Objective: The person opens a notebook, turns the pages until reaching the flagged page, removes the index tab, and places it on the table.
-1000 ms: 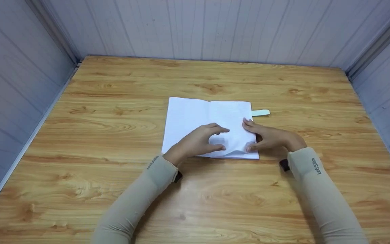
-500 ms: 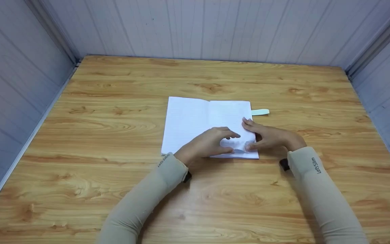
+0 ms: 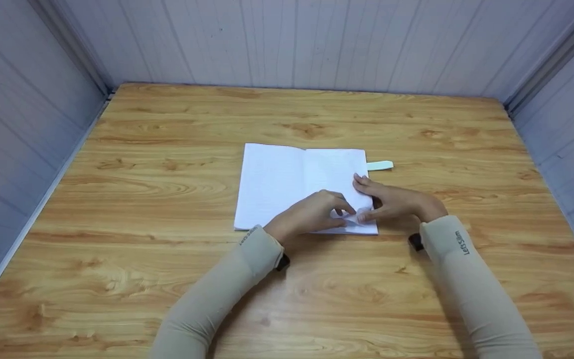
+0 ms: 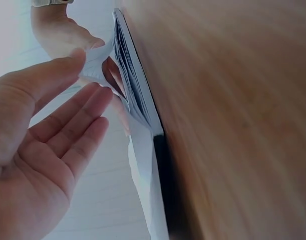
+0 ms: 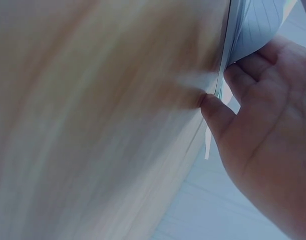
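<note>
An open notebook with ruled white pages lies on the wooden table. The lower right page is lifted into a curl near its front corner. My left hand comes over the front edge, its thumb and bent index finger closing on the raised paper. My right hand holds the page at the right side: the thumb is on top, near the corner, and other fingers show under the curled sheet. A pale green strap or tab sticks out from the notebook's right side.
The wood-grain table reaches back to light panelled walls on three sides. A dark cover edge lies under the page block. Both forearms wear beige sleeves, with black wrist cameras below the wrists.
My left hand has moved right across the page toward the right thumb, its fingers curling in to the lifted corner. The right hand stays at the notebook's right edge.
</note>
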The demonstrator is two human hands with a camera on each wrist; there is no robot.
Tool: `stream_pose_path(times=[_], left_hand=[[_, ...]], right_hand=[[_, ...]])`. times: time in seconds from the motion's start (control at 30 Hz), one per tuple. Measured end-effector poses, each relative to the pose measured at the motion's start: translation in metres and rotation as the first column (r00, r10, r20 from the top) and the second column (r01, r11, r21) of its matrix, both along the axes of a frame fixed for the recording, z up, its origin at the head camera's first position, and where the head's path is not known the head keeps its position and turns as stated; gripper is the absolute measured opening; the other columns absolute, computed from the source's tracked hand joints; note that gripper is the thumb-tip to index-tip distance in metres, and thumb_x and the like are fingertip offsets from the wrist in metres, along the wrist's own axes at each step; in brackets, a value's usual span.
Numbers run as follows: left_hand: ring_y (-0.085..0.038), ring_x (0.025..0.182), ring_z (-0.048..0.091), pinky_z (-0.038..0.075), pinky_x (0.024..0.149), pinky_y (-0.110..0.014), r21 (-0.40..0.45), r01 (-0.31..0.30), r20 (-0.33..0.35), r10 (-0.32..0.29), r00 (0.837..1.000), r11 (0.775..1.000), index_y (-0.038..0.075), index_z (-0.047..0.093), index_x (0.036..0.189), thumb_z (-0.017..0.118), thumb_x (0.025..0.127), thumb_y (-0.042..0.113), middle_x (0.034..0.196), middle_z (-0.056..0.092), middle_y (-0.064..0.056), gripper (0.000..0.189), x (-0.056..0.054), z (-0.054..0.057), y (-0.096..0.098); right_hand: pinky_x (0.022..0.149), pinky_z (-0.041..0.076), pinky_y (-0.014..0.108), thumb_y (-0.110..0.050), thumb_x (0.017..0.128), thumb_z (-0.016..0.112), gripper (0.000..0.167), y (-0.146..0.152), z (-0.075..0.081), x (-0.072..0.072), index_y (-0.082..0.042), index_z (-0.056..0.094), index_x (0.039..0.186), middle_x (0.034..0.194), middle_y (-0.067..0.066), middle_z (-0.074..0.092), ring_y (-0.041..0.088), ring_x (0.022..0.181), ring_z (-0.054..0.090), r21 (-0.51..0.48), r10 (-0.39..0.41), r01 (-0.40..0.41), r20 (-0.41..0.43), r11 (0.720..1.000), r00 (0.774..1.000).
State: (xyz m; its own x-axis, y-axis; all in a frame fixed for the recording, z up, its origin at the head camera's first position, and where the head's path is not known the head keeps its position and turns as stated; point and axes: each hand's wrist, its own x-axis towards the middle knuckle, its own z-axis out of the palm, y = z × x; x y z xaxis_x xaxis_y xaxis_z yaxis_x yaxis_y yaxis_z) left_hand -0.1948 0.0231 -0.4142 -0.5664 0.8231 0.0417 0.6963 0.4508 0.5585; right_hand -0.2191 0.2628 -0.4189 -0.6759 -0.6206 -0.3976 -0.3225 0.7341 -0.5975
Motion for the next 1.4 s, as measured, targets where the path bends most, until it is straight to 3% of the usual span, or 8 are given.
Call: stream_pose_path(times=[0.5,0.77,0.9,1.2,1.4], left_hand=[[-0.018,0.107,0.066,0.052,0.092,-0.023,0.05,0.003,-0.007,-0.002,1.0,0.999,0.003,0.071,0.114,0.063,0.091,0.005,0.112,0.071,-0.009,0.024,-0.003,0.0,-0.005],[-0.017,0.109,0.065,0.051,0.093,-0.022,0.143,-0.017,-0.016,0.02,1.0,0.99,0.005,0.071,0.114,0.062,0.09,0.003,0.115,0.07,-0.007,0.025,-0.003,0.001,-0.011],[-0.016,0.105,0.066,0.051,0.092,-0.023,0.193,-0.043,-0.01,0.046,0.999,0.98,0.004,0.066,0.121,0.06,0.091,0.001,0.119,0.068,-0.007,0.032,-0.002,0.002,-0.014],[-0.02,0.094,0.069,0.056,0.087,-0.031,0.289,-0.119,0.026,0.116,0.993,0.95,0.003,0.048,0.14,0.059,0.09,-0.003,0.119,0.067,-0.014,0.051,0.003,0.006,-0.02],[-0.022,0.091,0.07,0.057,0.084,-0.03,0.397,-0.185,0.031,0.188,0.982,0.899,0.001,0.051,0.136,0.06,0.089,-0.005,0.113,0.069,-0.015,0.048,0.004,0.008,-0.029]], right_hand=[[0.12,0.009,0.051,-0.045,0.085,0.069,0.097,0.001,0.001,0.001,-0.004,0.014,0.153,0.163,0.008,-0.004,0.029,0.15,-0.006,-0.042,-0.004,0.002,-0.038,0.999,0.999],[0.118,0.008,0.058,-0.045,0.079,0.075,0.111,0.004,0.005,0.001,-0.008,0.003,0.155,0.162,0.011,-0.012,0.033,0.149,-0.009,-0.096,-0.075,0.067,-0.085,0.993,0.994],[0.119,0.008,0.056,-0.043,0.077,0.077,0.117,0.006,0.007,0.001,-0.009,-0.003,0.155,0.161,0.01,-0.014,0.03,0.149,-0.01,-0.133,-0.108,0.096,-0.086,0.987,0.99],[0.119,0.004,0.056,-0.031,0.079,0.078,0.119,0.006,0.007,0.0,-0.012,-0.013,0.153,0.16,0.015,-0.016,0.033,0.148,-0.011,-0.232,-0.2,0.171,-0.109,0.958,0.974],[0.118,0.004,0.057,-0.028,0.08,0.077,0.116,0.004,0.008,0.0,-0.014,-0.012,0.154,0.162,0.009,-0.014,0.032,0.149,-0.011,-0.252,-0.235,0.192,-0.154,0.949,0.96]])
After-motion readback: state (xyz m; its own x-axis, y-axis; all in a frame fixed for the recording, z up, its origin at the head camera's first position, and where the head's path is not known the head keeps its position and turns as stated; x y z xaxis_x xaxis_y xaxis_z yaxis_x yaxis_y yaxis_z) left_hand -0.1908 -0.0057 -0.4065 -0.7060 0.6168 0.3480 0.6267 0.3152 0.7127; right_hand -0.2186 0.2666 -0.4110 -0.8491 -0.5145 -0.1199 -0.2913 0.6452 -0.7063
